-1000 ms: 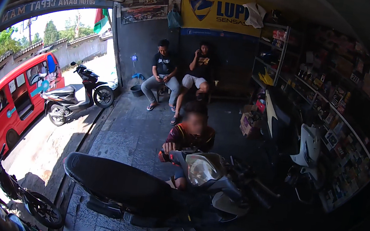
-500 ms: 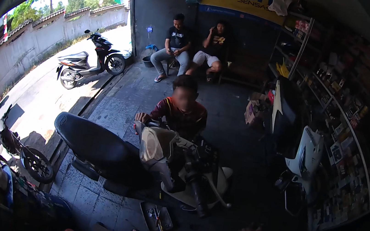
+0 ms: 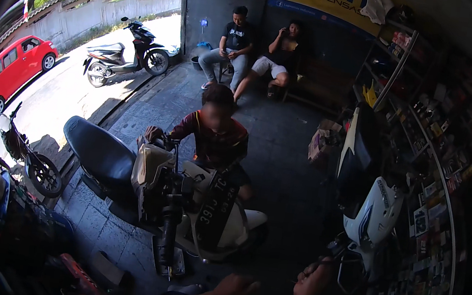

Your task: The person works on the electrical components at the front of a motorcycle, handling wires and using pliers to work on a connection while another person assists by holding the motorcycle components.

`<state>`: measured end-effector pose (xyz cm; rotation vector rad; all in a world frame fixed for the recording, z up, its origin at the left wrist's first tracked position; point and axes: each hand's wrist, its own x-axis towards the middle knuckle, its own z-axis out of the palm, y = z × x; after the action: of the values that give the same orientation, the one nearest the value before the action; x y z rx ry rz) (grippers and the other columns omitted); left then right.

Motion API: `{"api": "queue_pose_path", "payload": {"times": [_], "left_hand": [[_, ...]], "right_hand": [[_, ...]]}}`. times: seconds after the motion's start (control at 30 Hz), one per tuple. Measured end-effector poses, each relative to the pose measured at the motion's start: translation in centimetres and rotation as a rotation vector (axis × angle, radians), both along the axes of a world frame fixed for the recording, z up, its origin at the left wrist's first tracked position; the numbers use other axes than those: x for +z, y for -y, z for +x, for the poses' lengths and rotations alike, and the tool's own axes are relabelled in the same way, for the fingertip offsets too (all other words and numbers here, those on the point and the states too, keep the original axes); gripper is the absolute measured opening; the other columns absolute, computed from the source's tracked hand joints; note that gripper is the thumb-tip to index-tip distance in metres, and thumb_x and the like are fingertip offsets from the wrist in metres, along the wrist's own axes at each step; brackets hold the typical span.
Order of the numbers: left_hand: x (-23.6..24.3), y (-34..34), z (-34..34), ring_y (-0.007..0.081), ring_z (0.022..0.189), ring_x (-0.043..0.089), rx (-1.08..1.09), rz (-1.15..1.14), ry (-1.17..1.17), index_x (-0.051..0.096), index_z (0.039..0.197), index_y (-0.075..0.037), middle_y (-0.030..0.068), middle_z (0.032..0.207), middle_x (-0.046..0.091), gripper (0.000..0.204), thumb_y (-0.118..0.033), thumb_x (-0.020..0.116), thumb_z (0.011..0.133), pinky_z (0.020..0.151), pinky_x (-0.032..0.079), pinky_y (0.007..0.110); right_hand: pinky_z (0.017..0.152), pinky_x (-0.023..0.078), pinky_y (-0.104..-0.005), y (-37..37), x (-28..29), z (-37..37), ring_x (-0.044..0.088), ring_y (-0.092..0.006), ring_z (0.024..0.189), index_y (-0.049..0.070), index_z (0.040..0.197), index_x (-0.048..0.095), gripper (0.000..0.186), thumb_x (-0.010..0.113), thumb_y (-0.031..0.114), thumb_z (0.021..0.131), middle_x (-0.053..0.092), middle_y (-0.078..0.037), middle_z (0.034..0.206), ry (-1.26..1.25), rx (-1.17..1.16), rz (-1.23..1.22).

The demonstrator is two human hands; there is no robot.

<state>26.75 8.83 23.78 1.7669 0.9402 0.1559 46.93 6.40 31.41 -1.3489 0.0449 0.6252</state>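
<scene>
While the head view looks down on a dim workshop, the left hand (image 3: pixel 236 289) is low in the middle with its fingers bent, and I cannot tell if it holds something. The right hand (image 3: pixel 313 278) is up beside it, well apart from it, with its fingers curled in; it is too dark to tell what, if anything, is in them. Past the left hand is the motorbike (image 3: pixel 152 181), standing up in the middle of the floor, its seat to the left and its white front to the right. Its black handle grip (image 3: pixel 169 231) gets in the way of a tool tray (image 3: pixel 179 265) and hides part of it. The motorbike also stands between the hands and a person (image 3: pixel 214 130) low down behind it, who has a hand up near the bars. To the right is a white scooter (image 3: pixel 374 214), and next to it a long shelf (image 3: pixel 452 280) packed with small things. A cardboard box (image 3: pixel 324 140) sits on the floor farther back. Two sitting people (image 3: pixel 237 44) are by the back wall. Outside on the left are a parked scooter (image 3: pixel 126 54) and a red van (image 3: pixel 15 73).
</scene>
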Motion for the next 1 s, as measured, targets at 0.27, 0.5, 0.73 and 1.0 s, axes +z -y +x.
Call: {"api": "queue_pose_path", "payload": {"times": [0.27,0.5,0.73,1.0], "left_hand": [[4.2,-6.6,0.4,0.0178,0.094,0.069,0.421,0.015,0.716,0.060,0.118,0.004,0.0129,0.103,0.069,0.030,-0.010,0.065,0.092,0.086,0.054,0.031],[3.8,-8.8,1.1,0.0144,0.099,0.065,0.752,-0.167,0.652,0.060,0.112,0.004,0.0103,0.105,0.069,0.023,-0.008,0.066,0.093,0.091,0.052,0.030],[2.4,-12.2,5.2,0.0105,0.092,0.064,1.073,-0.294,0.795,0.064,0.109,0.004,0.0066,0.100,0.070,0.020,-0.011,0.064,0.097,0.085,0.052,0.027],[2.0,-17.7,15.8,0.0074,0.073,0.060,1.456,-0.154,0.916,0.066,0.102,0.003,0.0047,0.086,0.070,0.018,-0.013,0.059,0.100,0.067,0.049,0.023]], "right_hand": [[0.050,0.037,-0.0245,-10.2,-3.6,-5.3,0.046,-0.0079,0.053,0.003,0.097,0.054,0.020,0.054,0.023,0.100,0.048,0.000,0.065,0.213,0.534,0.043],[0.053,0.038,-0.0224,-15.9,-4.0,-6.0,0.047,-0.0058,0.059,0.005,0.102,0.054,0.019,0.057,0.024,0.102,0.049,0.001,0.069,0.192,0.827,0.008],[0.055,0.041,-0.0210,-20.9,-5.9,-4.5,0.049,-0.0046,0.062,0.006,0.104,0.053,0.019,0.060,0.023,0.101,0.053,0.002,0.076,0.259,1.156,0.181],[0.047,0.036,-0.0206,-28.1,-6.6,5.3,0.046,-0.0032,0.055,0.008,0.103,0.055,0.034,0.064,0.041,0.097,0.051,0.004,0.067,0.151,1.462,0.042]]}}
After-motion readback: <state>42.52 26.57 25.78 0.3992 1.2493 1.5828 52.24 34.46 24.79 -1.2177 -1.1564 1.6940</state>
